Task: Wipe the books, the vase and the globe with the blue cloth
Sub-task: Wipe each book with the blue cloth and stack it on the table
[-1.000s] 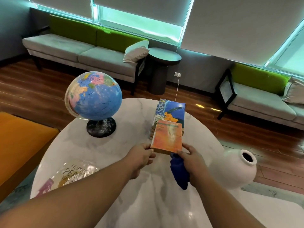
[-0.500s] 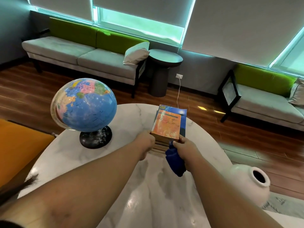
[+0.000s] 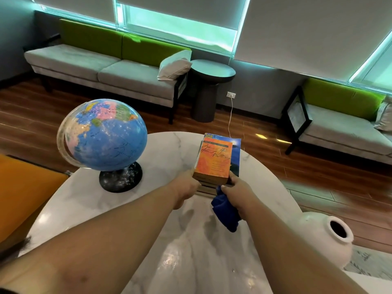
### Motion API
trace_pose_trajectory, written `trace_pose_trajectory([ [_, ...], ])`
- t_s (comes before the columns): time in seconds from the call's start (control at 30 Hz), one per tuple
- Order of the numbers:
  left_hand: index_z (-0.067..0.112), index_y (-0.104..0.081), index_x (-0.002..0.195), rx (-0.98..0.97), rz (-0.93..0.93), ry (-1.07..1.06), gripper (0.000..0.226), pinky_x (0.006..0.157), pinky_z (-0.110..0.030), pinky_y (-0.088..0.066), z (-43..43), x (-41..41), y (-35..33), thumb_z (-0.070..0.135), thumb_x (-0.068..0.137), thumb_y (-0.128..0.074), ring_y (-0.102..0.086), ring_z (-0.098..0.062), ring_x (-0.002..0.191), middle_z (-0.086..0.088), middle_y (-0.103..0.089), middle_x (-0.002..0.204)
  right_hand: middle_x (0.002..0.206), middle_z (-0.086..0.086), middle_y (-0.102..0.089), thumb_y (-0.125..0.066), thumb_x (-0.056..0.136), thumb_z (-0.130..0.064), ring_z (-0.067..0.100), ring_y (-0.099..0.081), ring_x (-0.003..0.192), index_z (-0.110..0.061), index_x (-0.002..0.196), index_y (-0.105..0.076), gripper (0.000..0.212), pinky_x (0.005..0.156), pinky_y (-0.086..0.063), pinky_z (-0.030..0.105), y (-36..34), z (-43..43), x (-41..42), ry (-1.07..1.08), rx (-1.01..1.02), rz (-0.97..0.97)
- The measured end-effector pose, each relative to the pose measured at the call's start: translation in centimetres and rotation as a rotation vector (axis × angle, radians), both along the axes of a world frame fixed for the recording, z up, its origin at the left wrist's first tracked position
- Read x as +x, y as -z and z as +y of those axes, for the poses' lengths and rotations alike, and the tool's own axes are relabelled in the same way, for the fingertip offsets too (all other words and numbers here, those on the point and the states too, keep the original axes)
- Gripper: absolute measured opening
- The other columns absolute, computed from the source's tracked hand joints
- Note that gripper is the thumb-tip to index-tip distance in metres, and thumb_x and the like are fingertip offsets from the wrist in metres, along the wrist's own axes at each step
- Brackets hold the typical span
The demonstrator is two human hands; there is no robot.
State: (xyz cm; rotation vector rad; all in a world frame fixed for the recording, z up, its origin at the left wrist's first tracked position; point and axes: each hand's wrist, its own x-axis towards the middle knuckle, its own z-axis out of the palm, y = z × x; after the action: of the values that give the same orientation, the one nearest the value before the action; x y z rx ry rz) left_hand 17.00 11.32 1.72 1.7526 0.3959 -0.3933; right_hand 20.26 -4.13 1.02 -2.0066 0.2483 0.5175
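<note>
An orange book (image 3: 213, 159) lies on top of a stack of books (image 3: 235, 153) on the round white marble table (image 3: 161, 162). My left hand (image 3: 186, 187) grips the orange book's near left corner. My right hand (image 3: 237, 190) holds its near right corner and also clutches the bunched blue cloth (image 3: 224, 211), which hangs below the fist. A blue globe (image 3: 104, 134) on a black base stands left of the stack. A white vase (image 3: 326, 236) sits at the table's right edge, its dark mouth facing up and right.
An orange seat (image 3: 23, 192) lies left of the table. Grey and green sofas (image 3: 110, 66) line the far wall, with a dark round side table (image 3: 210, 85) between them. A white cable (image 3: 230, 115) runs from a wall socket. Wooden floor surrounds the table.
The orange book has moved away from me, from the stack's near edge onto its top. Both hands went forward with it, the blue cloth still in my right hand.
</note>
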Motion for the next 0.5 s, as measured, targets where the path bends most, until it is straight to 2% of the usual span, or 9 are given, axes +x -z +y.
trace_pose_trajectory([
  [0.17, 0.032, -0.047, 0.134, 0.017, -0.037, 0.041, 0.048, 0.092, -0.031, -0.037, -0.2, -0.4, -0.3, 0.004, 0.095, -0.047, -0.049, -0.019, 0.111, -0.002, -0.057, 0.126, 0.116, 0.000, -0.060, -0.053, 0.094, -0.008, 0.017, -0.063, 0.096, -0.039, 0.147, -0.024, 0.068, 0.087, -0.055, 0.035, -0.5, 0.1, -0.6, -0.042, -0.058, -0.030],
  [0.23, 0.031, -0.045, 0.136, 0.028, -0.074, 0.037, 0.048, 0.092, -0.031, -0.038, -0.1, -1.1, -0.6, 0.003, 0.096, -0.046, -0.047, -0.017, 0.110, 0.002, -0.055, 0.124, 0.111, -0.002, -0.062, -0.052, 0.095, -0.008, 0.017, -0.065, 0.092, -0.037, 0.144, -0.031, 0.061, 0.085, -0.057, 0.036, -1.1, 0.2, -1.6, 0.009, -0.034, -0.089],
  [0.3, 0.027, -0.038, 0.144, 0.071, -0.108, -0.034, 0.051, 0.097, -0.031, -0.038, 0.3, -2.4, -0.6, 0.006, 0.098, -0.044, -0.047, -0.020, 0.117, -0.002, -0.049, 0.137, 0.103, -0.005, -0.063, -0.054, 0.095, -0.008, 0.018, -0.065, 0.088, -0.033, 0.136, -0.041, 0.050, 0.083, -0.058, 0.039, -1.2, 0.2, -3.1, 0.103, 0.033, -0.123],
  [0.4, 0.021, -0.032, 0.148, 0.196, -0.163, -0.117, 0.056, 0.095, -0.020, -0.032, 2.7, -5.7, 0.4, 0.007, 0.096, -0.044, -0.039, -0.019, 0.133, -0.001, -0.036, 0.151, 0.100, 0.003, -0.067, -0.058, 0.094, -0.014, 0.024, -0.067, 0.087, -0.022, 0.121, -0.054, 0.028, 0.076, -0.058, 0.040, -0.7, -0.1, -6.0, 0.265, 0.305, 0.062],
  [0.5, 0.021, -0.036, 0.147, 0.465, -0.243, -0.058, 0.056, 0.106, -0.020, -0.025, 6.5, -10.3, 2.0, 0.017, 0.094, -0.055, -0.035, -0.015, 0.137, 0.001, -0.037, 0.151, 0.096, 0.015, -0.072, -0.066, 0.090, -0.025, 0.031, -0.068, 0.079, -0.013, 0.108, -0.064, 0.022, 0.060, -0.057, 0.037, 1.0, -0.9, -8.7, 0.381, 0.450, 0.358],
])
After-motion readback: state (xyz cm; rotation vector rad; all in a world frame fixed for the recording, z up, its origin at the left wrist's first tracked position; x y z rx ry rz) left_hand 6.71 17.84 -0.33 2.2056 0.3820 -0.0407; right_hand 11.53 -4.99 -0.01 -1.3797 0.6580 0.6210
